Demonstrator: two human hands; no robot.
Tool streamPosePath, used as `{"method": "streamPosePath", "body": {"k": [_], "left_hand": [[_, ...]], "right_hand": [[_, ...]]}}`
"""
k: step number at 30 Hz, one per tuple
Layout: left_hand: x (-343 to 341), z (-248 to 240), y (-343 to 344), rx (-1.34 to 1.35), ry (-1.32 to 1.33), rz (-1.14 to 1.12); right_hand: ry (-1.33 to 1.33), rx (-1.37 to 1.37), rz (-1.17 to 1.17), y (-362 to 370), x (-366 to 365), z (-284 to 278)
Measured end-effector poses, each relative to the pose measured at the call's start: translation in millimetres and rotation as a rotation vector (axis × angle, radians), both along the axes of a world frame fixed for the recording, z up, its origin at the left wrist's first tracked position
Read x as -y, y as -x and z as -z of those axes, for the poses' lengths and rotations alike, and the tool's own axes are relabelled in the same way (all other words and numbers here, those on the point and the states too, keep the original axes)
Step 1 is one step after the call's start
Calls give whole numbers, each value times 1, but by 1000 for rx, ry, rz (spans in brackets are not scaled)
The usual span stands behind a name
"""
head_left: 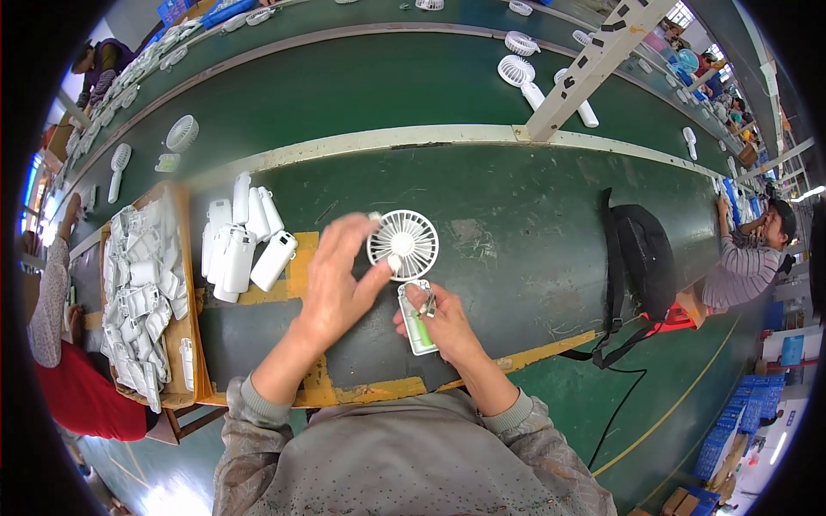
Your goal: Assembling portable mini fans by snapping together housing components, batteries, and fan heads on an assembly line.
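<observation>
A white fan head [403, 246] with a round slotted grille lies on the dark green worktable, just above the handle part in my right hand. My left hand [338, 279] is at its left side, thumb and fingers spread, with small white covers on the tips; the thumb tip overlaps the grille, and contact is hard to tell. My right hand [445, 324] grips an open white fan handle shell [422, 346] with a green cylindrical battery [416, 328] inside. By the right thumb is a small shiny metal piece, too small to name.
Several white handle covers [234, 258] lie left of my hands. Beyond them stands a cardboard box [196, 365] full of white plastic parts. A black backpack [641, 258] rests at right. A conveyor [379, 90] carrying fans runs behind a metal rail and post [594, 69]. Other people sit at both sides.
</observation>
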State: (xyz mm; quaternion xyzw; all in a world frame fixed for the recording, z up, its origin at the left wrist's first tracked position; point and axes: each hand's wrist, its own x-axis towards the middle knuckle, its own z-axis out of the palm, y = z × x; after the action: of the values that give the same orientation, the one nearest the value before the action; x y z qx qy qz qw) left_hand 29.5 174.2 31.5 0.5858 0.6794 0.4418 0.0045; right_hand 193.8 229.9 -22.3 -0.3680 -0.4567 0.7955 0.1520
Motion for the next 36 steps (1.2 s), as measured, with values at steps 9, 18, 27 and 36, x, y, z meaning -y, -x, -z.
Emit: {"method": "streamPosePath", "body": {"k": [9, 18, 27, 36], "left_hand": [[18, 23, -30, 990, 290, 153], [23, 20, -23, 807, 413, 188], [26, 19, -19, 560, 434, 154], [26, 20, -21, 68, 308, 116]], "right_hand": [[3, 22, 1, 6, -6, 1], [112, -13, 33, 0, -8, 7], [293, -139, 67, -4, -12, 2], [261, -43, 86, 2, -13, -2]]}}
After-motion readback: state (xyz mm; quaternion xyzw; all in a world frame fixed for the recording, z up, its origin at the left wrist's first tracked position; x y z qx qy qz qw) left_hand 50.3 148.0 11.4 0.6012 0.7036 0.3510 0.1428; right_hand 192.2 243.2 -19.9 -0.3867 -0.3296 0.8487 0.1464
